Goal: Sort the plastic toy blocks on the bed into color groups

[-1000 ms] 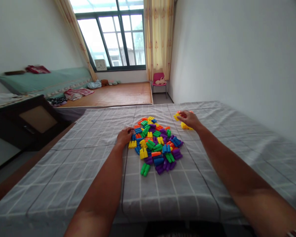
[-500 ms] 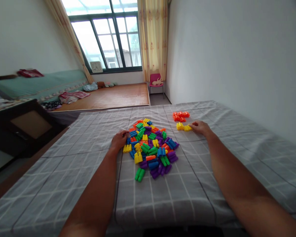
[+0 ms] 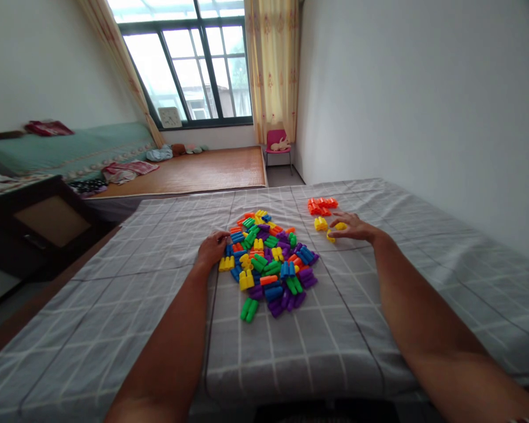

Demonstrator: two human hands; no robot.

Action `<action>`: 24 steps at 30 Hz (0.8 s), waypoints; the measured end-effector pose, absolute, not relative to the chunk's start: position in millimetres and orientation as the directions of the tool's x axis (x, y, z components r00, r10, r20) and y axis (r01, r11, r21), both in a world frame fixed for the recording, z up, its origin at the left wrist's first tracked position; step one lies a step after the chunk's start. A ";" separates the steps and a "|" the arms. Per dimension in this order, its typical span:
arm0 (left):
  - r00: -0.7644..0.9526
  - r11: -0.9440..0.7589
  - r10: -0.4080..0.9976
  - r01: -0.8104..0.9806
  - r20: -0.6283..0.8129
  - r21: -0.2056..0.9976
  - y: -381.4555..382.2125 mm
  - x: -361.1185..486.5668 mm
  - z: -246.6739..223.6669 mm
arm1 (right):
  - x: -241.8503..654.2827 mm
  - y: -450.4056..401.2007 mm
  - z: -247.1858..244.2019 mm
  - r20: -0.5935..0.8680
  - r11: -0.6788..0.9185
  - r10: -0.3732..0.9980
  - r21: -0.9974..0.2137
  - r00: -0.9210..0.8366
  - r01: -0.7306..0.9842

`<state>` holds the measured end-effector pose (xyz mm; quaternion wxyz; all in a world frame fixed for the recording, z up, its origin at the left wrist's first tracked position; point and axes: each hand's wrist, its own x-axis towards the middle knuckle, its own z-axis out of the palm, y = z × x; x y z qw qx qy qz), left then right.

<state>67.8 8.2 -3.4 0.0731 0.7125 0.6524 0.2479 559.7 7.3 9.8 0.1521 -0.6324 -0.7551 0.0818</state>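
A mixed pile of plastic building blocks in yellow, green, blue, purple and orange lies on the checked cloth. My left hand rests at the pile's left edge, its fingers loosely bent beside blue blocks and nothing visible in them. On the right, my right hand hovers with fingers spread over yellow blocks. One yellow block is at its thumb tip, and another yellow block shows between the fingers. A yellow block group sits just left of the fingertips. Behind it lies a cluster of orange blocks.
The grey checked cloth covers the table. A white wall runs along the right. Beyond the table are a bed with a brown mat, a pink chair and a window. A dark cabinet stands on the left.
My right hand has shifted slightly left and its fingers have spread. The yellow blocks by it have separated, one now nearer me. My left hand stays at the pile.
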 end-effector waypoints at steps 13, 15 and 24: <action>0.018 -0.117 0.972 0.902 0.235 0.416 4.5 71.3 2.1 | 573.3 11.8 -3.3 0.112 0.036 0.993 -0.588 0.037 0.808; 0.020 -0.120 0.970 0.905 0.241 0.409 4.8 71.1 1.8 | 568.9 12.6 -4.7 0.134 0.060 0.991 -0.581 0.023 0.811; 0.031 -0.129 0.970 0.905 0.240 0.406 5.7 69.8 0.1 | 562.0 11.0 0.0 0.141 0.051 0.989 -0.617 0.046 0.785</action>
